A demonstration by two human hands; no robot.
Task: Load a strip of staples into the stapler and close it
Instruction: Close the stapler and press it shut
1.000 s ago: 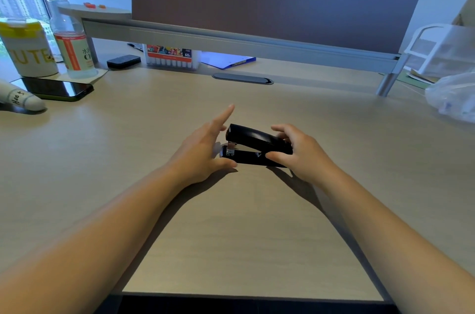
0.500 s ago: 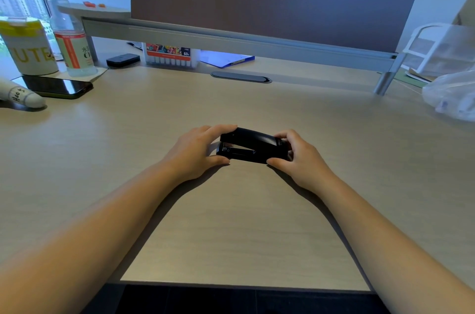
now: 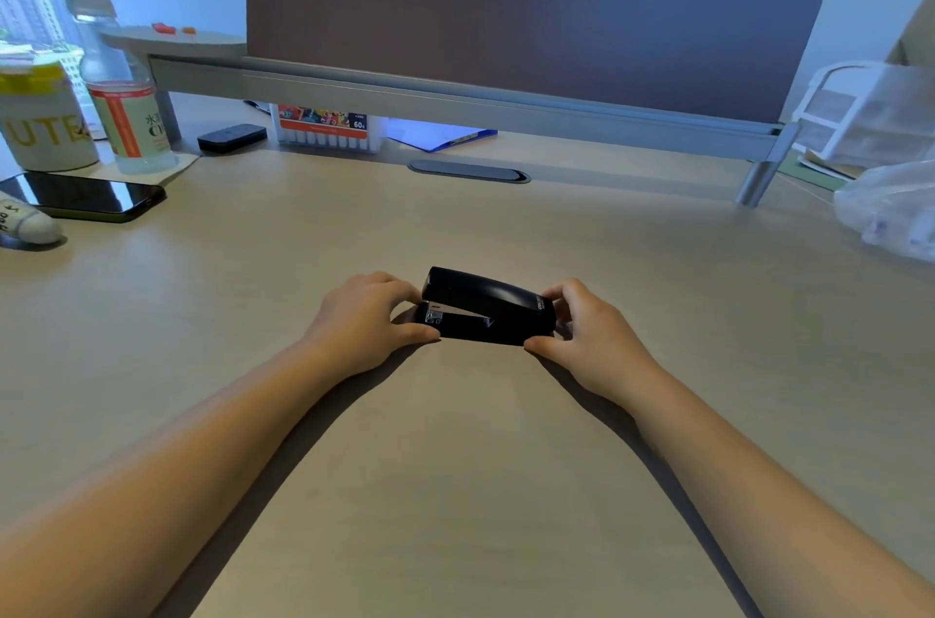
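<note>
A black stapler [image 3: 485, 309] lies on the pale wooden desk [image 3: 455, 465], in the middle and a little toward the near side, its front end pointing left. Its top arm is down over the base, with a narrow gap showing at the front where a bit of metal glints. The left hand [image 3: 364, 321] grips the front end, thumb on the near side and fingers curled over the far side. The right hand [image 3: 594, 339] clasps the hinge end in the same manner, thumb near and fingers wrapped round the back. Both forearms stretch in from the near edge.

At the far left stand a clear water bottle [image 3: 124, 111] and a white cup with yellow lettering [image 3: 43, 121]; a dark phone [image 3: 83, 197] lies flat just in front of them. Farther back, under the divider rail, sits a box of markers [image 3: 326, 129], with a blue folder [image 3: 440, 136] to its right. A crumpled clear plastic bag [image 3: 890, 207] rests at the far right.
</note>
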